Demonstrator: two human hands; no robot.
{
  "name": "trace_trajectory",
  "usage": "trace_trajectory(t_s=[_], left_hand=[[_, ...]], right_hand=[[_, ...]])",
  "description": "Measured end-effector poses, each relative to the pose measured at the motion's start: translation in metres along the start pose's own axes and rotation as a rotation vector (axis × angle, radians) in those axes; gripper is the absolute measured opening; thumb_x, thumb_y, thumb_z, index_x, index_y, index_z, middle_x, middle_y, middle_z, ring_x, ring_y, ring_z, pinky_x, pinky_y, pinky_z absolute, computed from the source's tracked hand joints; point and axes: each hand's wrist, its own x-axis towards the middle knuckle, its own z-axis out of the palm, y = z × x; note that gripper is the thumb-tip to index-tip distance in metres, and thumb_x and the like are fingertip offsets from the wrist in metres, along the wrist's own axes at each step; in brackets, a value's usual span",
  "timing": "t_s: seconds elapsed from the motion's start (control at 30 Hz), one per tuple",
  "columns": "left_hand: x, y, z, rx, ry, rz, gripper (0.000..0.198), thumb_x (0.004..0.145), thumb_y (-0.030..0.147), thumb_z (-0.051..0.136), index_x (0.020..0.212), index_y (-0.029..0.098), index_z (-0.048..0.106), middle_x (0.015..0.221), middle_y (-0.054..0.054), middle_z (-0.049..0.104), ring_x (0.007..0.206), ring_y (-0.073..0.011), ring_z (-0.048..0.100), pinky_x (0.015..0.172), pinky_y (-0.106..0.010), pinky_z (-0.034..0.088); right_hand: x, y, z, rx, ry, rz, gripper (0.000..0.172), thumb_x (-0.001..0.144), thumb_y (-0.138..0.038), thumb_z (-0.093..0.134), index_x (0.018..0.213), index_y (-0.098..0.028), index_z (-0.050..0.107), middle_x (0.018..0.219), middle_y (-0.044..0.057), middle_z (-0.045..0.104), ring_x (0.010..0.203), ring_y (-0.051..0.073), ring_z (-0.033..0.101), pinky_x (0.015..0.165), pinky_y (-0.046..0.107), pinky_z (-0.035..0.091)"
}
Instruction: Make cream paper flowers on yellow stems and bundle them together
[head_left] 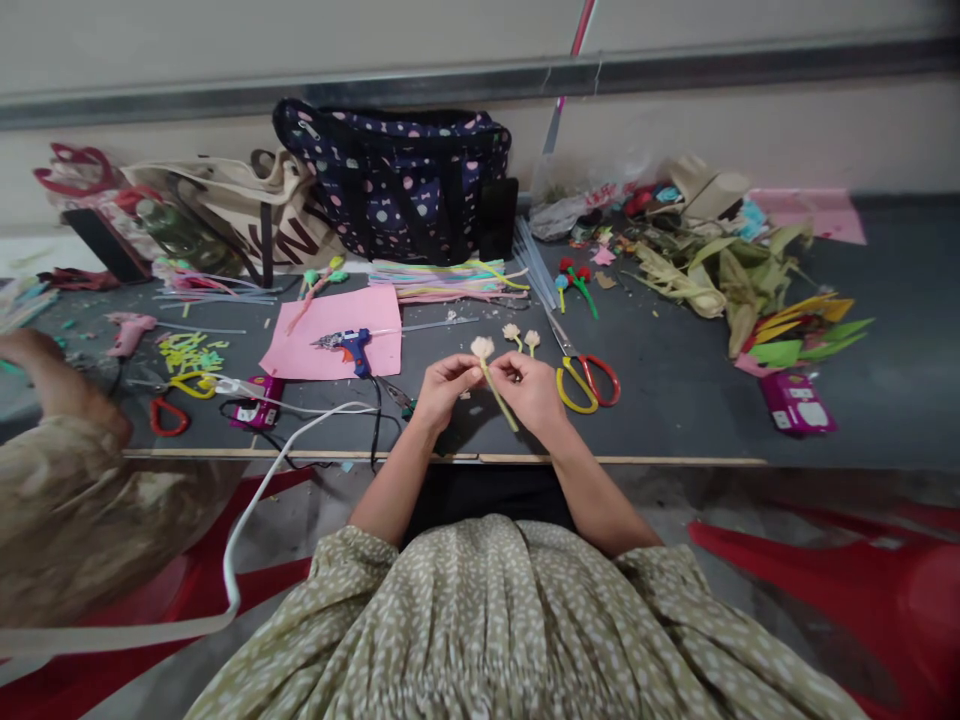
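Note:
Between my two hands is a small handmade flower (482, 348) with a cream head and a pale green stem slanting down to the right. My left hand (448, 388) pinches it just below the head. The fingers of my right hand (534, 392) are closed at the stem's other side; exactly what they grip is partly hidden. Two similar cream flowers (532, 340) lie just beyond my hands. Scissors (577, 385) with a yellow and a red handle rest right of my right hand. Pliers (401, 400) lie beside my left wrist, partly covered.
A blue glue gun (358, 350) lies on a pink sheet (300, 330), its black cord hanging over the table edge. Pipe cleaners (450, 285) and a dark patterned bag (397, 190) are behind. Dried husks (697, 285) lie right. A co-worker's arm (67, 385) is at left.

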Motion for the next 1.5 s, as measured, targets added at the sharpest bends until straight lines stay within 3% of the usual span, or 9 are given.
trace_trajectory(t_s=[0.27, 0.83, 1.03, 1.23, 1.5], left_hand=[[0.000, -0.002, 0.006, -0.007, 0.061, 0.026, 0.023, 0.060, 0.030, 0.082, 0.076, 0.016, 0.071, 0.071, 0.000, 0.067, 0.063, -0.0100, 0.059, 0.067, -0.024, 0.050], [0.003, -0.004, 0.008, -0.132, 0.083, -0.052, 0.023, 0.058, 0.028, 0.083, 0.072, 0.015, 0.069, 0.067, 0.002, 0.065, 0.059, -0.0069, 0.057, 0.063, -0.021, 0.048], [0.004, -0.005, 0.007, -0.171, 0.025, -0.067, 0.025, 0.059, 0.027, 0.083, 0.073, 0.014, 0.067, 0.065, 0.001, 0.064, 0.055, -0.0061, 0.055, 0.059, -0.019, 0.045], [0.005, -0.009, 0.003, -0.225, -0.027, -0.109, 0.030, 0.057, 0.028, 0.085, 0.073, 0.013, 0.066, 0.066, 0.000, 0.065, 0.059, -0.0090, 0.059, 0.065, -0.023, 0.049], [0.004, -0.011, 0.004, -0.224, 0.016, -0.108, 0.025, 0.061, 0.029, 0.083, 0.073, 0.013, 0.067, 0.067, 0.001, 0.063, 0.058, -0.0061, 0.056, 0.061, -0.019, 0.047]], right_hand=[[-0.002, -0.004, 0.003, -0.115, 0.055, -0.052, 0.015, 0.082, -0.029, 0.053, 0.077, -0.021, 0.064, 0.077, 0.002, 0.067, 0.067, 0.014, 0.060, 0.068, 0.026, 0.047], [-0.004, -0.001, 0.006, -0.222, 0.078, -0.143, 0.015, 0.084, -0.026, 0.052, 0.075, -0.020, 0.063, 0.075, 0.002, 0.064, 0.068, 0.014, 0.058, 0.068, 0.025, 0.043], [-0.003, 0.000, 0.004, -0.129, 0.051, -0.088, 0.014, 0.082, -0.027, 0.054, 0.076, -0.020, 0.064, 0.074, 0.002, 0.066, 0.066, 0.014, 0.059, 0.067, 0.025, 0.045], [-0.001, 0.004, 0.002, 0.057, -0.033, -0.002, 0.014, 0.080, -0.029, 0.056, 0.077, -0.019, 0.064, 0.069, 0.001, 0.067, 0.063, 0.013, 0.061, 0.061, 0.023, 0.046], [-0.004, 0.002, 0.005, -0.161, 0.076, -0.119, 0.015, 0.083, -0.026, 0.052, 0.075, -0.021, 0.063, 0.075, 0.001, 0.064, 0.068, 0.013, 0.058, 0.067, 0.025, 0.045]])
